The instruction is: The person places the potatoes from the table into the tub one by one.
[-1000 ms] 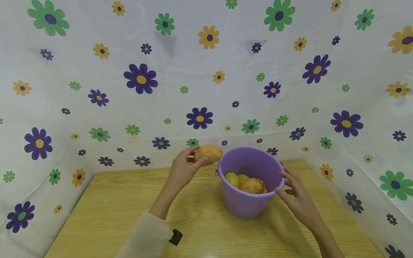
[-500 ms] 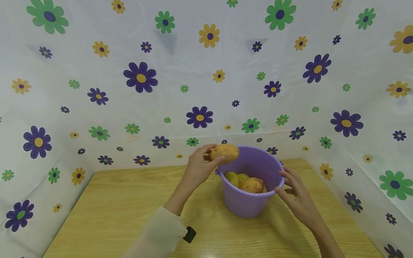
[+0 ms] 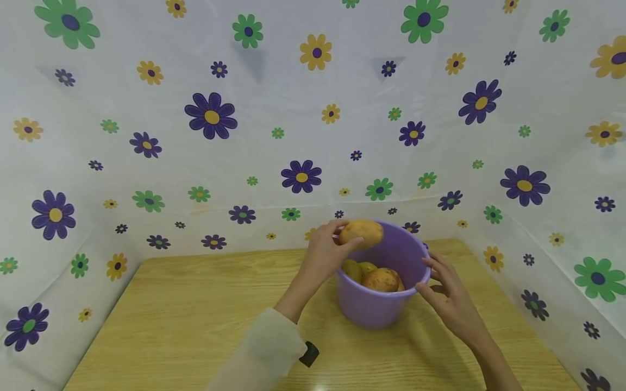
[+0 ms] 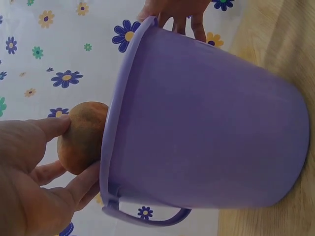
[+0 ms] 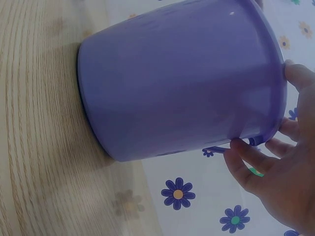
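Note:
My left hand [image 3: 326, 251] holds a tan potato [image 3: 363, 233] between thumb and fingers, over the left side of the purple bucket's [image 3: 374, 307] open mouth. In the left wrist view, the potato [image 4: 83, 137] is just past the rim, gripped at its sides. My right hand [image 3: 452, 298] holds the bucket's right rim, thumb toward the front and fingers farther back. In the right wrist view, its fingertips [image 5: 238, 145] touch the bucket [image 5: 182, 83] near the rim. Inside the bucket lie another potato [image 3: 381, 280] and yellow-green rounded fruits [image 3: 352, 270], partly hidden by the wall.
The bucket stands upright on a light wood table [image 3: 195, 315], right of centre. A white flowered sheet [image 3: 274, 98] rises behind the table and along both sides. The bucket's handle [image 4: 152, 221] hangs at its side. A black device [image 3: 309, 354] shows at the left cuff.
My left hand has carried the potato rightward, from left of the bucket to over its mouth. The right hand and the bucket have stayed in place.

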Motion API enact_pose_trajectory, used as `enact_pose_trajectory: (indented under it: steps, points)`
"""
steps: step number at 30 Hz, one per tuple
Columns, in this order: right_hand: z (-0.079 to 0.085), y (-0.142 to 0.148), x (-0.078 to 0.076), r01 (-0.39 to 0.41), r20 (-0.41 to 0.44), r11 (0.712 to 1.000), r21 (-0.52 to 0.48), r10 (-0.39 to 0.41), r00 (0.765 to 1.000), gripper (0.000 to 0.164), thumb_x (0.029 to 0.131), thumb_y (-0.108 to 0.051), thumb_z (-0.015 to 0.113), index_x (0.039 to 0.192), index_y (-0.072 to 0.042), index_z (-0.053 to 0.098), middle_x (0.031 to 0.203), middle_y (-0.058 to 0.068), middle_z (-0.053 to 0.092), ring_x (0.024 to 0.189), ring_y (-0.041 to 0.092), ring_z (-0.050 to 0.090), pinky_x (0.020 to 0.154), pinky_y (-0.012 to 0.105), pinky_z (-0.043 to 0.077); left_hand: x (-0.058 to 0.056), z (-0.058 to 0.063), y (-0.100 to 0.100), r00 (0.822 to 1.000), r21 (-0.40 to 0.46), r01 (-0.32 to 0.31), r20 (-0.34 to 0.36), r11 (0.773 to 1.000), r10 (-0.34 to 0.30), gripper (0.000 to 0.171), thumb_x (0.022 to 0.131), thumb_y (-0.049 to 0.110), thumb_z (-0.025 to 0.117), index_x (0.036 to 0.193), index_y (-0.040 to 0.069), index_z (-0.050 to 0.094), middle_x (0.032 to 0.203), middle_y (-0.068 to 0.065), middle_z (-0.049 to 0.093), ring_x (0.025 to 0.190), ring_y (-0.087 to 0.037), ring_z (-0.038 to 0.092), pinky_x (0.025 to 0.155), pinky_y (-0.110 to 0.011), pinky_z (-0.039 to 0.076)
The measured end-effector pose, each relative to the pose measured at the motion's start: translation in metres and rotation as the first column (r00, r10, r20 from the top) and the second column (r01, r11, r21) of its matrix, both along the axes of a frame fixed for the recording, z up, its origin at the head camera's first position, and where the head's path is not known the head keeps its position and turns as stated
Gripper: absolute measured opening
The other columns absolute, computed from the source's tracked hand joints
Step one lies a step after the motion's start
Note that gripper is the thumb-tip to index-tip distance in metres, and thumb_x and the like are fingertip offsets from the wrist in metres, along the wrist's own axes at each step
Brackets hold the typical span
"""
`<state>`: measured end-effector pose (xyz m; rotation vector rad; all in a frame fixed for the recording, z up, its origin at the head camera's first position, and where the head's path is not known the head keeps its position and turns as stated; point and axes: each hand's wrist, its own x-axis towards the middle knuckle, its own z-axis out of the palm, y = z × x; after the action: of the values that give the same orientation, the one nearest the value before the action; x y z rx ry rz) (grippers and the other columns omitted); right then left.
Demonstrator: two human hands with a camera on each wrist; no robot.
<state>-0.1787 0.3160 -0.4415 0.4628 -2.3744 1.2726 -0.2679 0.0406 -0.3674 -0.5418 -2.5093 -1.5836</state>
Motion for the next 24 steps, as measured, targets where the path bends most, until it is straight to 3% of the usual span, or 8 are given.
enact_pose_trajectory:
  steps: [19, 24]
  points:
    - [0.001, 0.0, -0.001, -0.003, 0.002, 1.0, -0.003, 0.003, 1.0, 0.053, 0.101, -0.002, 0.063, 0.15, 0.005, 0.045, 0.164, 0.018, 0.03, 0.124, 0.004, 0.053, 0.09, 0.013, 0.048, 0.002, -0.006, 0.031, 0.999, -0.033, -0.049, 0.015, 0.998, 0.05, 0.058, 0.094, 0.039, 0.077, 0.138, 0.003, 0.062, 0.122, -0.014, 0.067, 0.109, -0.025, 0.062, 0.091, -0.038, 0.056]
    - [0.0, 0.001, -0.001, -0.009, -0.01, 1.0, -0.003, 0.009, 1.0, 0.052, 0.101, -0.001, 0.063, 0.149, 0.006, 0.046, 0.163, 0.019, 0.031, 0.124, 0.006, 0.054, 0.09, 0.013, 0.048, 0.003, -0.008, 0.034, 0.999, -0.02, -0.04, 0.009, 0.999, 0.04, 0.052, 0.096, 0.035, 0.075, 0.132, -0.001, 0.065, 0.116, -0.015, 0.066, 0.1, -0.022, 0.064, 0.084, -0.032, 0.058]
